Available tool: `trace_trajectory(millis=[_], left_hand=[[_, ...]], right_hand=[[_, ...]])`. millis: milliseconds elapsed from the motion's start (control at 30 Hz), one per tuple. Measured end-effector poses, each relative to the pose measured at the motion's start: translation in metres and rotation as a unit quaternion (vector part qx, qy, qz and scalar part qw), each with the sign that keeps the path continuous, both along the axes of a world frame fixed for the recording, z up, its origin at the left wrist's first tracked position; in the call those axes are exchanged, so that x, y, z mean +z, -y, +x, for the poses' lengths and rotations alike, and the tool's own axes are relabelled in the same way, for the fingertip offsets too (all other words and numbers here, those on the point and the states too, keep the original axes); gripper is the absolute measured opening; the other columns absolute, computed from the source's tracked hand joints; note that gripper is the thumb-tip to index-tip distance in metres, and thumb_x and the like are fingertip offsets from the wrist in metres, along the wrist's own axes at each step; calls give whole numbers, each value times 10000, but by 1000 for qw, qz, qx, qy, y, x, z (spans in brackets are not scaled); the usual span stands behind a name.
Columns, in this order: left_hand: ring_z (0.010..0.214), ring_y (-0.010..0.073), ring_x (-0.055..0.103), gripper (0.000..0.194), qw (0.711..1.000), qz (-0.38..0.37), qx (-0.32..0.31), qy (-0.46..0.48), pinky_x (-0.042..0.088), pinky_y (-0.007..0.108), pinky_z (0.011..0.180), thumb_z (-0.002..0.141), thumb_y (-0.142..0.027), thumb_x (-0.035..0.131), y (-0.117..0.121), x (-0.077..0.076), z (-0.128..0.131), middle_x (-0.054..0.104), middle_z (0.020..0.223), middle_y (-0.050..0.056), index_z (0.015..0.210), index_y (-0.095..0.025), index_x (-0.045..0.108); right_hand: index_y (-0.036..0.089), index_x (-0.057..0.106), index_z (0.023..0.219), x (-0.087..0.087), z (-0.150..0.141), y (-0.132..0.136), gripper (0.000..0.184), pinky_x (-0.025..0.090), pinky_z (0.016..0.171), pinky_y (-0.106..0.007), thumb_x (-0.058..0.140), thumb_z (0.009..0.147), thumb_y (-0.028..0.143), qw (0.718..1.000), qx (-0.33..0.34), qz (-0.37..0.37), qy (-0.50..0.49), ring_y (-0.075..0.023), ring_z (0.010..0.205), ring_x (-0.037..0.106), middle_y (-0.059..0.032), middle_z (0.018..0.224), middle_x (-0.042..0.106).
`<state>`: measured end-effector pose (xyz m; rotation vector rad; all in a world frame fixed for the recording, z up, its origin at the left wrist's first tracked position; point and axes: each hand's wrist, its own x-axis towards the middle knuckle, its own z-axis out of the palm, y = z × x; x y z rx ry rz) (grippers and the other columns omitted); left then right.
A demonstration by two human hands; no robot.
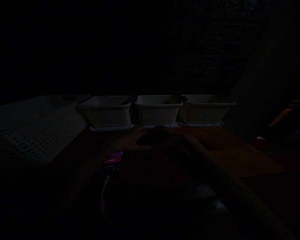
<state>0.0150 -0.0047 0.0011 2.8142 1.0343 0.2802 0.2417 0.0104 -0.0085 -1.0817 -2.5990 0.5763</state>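
Note:
The scene is very dark. My left hand [132,139] reaches in from the left over the wooden table, its thumb and fingers curled around a dark object [146,139] whose kind I cannot make out. From the right, my right hand [168,137] meets it at that same object, fingers bent and mostly lost in shadow. Just below my left forearm lies a phone [113,161] with a lit screen and a pale cable [103,191] running from its lower end.
Beyond my hands stand three whitish tubs, left [108,115], middle [158,113] and right [205,111], each on a pale lid-like base. A perforated basket [32,140] fills the left side. The wooden tabletop [240,156] extends right. Part of a person's arm [280,116] shows at far right.

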Motion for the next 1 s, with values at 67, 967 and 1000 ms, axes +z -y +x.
trace_trajectory(millis=[67,967,1000], left_hand=[[1096,226,487,583,1000,-6,3,-6,394,318,895,779,-562,527,0,0,0,474,1269,85,1257,-238,455],[1114,235,475,586,999,-6,-35,38,398,340,921,713,-435,642,-4,-6,2,460,1273,83,1229,-229,457],[1122,237,471,597,999,-7,-36,38,396,342,925,712,-438,644,-4,-6,1,454,1284,82,1237,-232,450]], right_hand=[[145,538,1097,-1,1,0,578,489,734,-330,741,598,357,1000,0,-6,-4,-219,923,587,-121,1107,579],[148,491,1192,-1,-3,5,669,494,806,-358,741,590,301,1000,8,2,13,-237,979,584,-123,1157,569],[146,499,1183,-1,-3,4,661,496,804,-357,742,588,301,1000,10,0,13,-237,977,586,-119,1151,575]])
